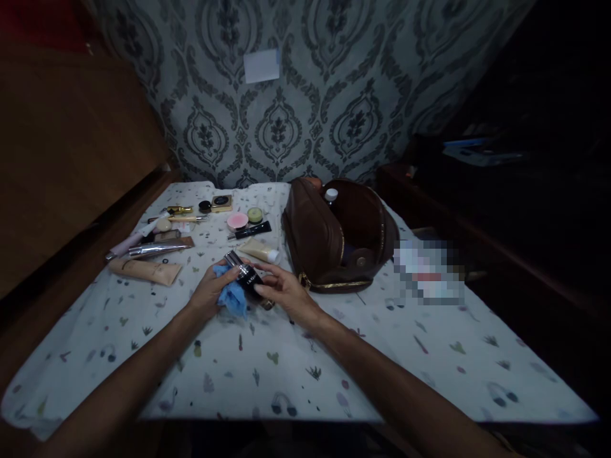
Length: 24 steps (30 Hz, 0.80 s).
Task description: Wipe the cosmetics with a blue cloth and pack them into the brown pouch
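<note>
My right hand [282, 291] grips a black cosmetic bottle [247, 276] with a silver cap, tilted up to the left, just above the table. My left hand [210, 291] holds a crumpled blue cloth [232, 298] pressed against the bottle's side. Both hands hover over the middle of a table covered with a white patterned cloth [296, 362]. An open brown leather pouch [334, 235] stands just right of the hands, with a white-capped bottle [331, 194] showing inside it.
Cosmetics lie at the back left: a beige tube [146, 270], a silver tube [155, 249], a cream tube [260, 250], a black stick [251, 230], a pink compact [237, 220], a green jar [254, 214], a gold compact [221, 202]. Wooden furniture [62, 159] borders the left; dark shelving stands on the right.
</note>
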Available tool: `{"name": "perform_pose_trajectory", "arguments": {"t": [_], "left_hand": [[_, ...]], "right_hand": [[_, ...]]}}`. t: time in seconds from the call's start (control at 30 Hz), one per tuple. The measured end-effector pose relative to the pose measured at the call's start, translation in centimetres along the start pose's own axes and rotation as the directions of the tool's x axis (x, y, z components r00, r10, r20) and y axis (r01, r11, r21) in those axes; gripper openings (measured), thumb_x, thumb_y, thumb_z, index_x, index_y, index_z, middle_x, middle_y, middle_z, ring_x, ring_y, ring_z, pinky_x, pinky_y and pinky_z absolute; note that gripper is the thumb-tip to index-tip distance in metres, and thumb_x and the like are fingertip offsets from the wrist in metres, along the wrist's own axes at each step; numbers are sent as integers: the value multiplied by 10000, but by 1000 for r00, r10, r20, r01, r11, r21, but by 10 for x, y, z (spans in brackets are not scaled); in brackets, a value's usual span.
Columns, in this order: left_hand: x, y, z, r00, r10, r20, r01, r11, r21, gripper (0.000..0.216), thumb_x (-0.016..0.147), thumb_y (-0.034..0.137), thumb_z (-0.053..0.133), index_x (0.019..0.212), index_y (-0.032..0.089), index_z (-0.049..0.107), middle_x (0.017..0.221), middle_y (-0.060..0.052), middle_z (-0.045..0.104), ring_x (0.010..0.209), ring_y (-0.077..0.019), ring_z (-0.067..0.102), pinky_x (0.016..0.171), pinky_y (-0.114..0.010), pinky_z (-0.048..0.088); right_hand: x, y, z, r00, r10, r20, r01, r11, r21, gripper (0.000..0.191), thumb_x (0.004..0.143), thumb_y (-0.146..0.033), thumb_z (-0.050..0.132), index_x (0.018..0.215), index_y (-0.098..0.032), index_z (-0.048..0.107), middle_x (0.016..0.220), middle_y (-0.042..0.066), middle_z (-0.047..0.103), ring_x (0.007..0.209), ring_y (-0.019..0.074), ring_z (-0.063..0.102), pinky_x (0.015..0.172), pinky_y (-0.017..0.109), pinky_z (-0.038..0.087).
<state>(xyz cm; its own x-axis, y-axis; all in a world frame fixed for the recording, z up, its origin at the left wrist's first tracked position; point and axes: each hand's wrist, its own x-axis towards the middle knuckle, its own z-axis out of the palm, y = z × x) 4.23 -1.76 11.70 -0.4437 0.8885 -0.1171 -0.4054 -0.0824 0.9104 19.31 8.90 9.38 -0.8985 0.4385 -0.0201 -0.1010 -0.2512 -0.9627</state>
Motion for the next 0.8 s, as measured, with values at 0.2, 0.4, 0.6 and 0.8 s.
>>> {"name": "perform_pose_trajectory", "arguments": {"t": [0.2,0.4,0.6,0.8], "left_hand": [[-1,-3,1,1000,-20,-3,20,1000,-3,463,594,382,894,940,147,698,744,-16,714,638,-143,669,572,-206,530],[-3,1,0,998,-64,27,64,998,6,517,599,412,880,984,157,649,702,-10,696,550,-167,658,509,-253,535],[-2,2,-2,999,-32,0,32,999,4,514,588,416,886,970,153,666,715,-7,700,564,-156,653,520,-247,522],[-1,2,-1,1000,15,-5,-15,1000,-14,450,581,385,898,916,152,709,729,0,694,618,-125,626,572,-209,481]], "right_hand": [[-1,-5,5,994,-53,-90,43,993,-114,562,543,-334,904,1029,-211,650,979,5,665,967,190,596,860,319,452],[-4,-8,6,977,207,55,-211,973,89,534,724,-681,696,901,-177,688,812,45,684,706,169,624,562,260,427],[0,-4,3,983,177,37,-181,975,126,447,672,-533,811,892,-181,647,815,18,652,680,145,620,555,257,468],[-2,-7,7,995,68,-73,-62,994,85,451,570,-308,900,924,-226,633,890,-18,623,786,138,567,588,232,456]]}}
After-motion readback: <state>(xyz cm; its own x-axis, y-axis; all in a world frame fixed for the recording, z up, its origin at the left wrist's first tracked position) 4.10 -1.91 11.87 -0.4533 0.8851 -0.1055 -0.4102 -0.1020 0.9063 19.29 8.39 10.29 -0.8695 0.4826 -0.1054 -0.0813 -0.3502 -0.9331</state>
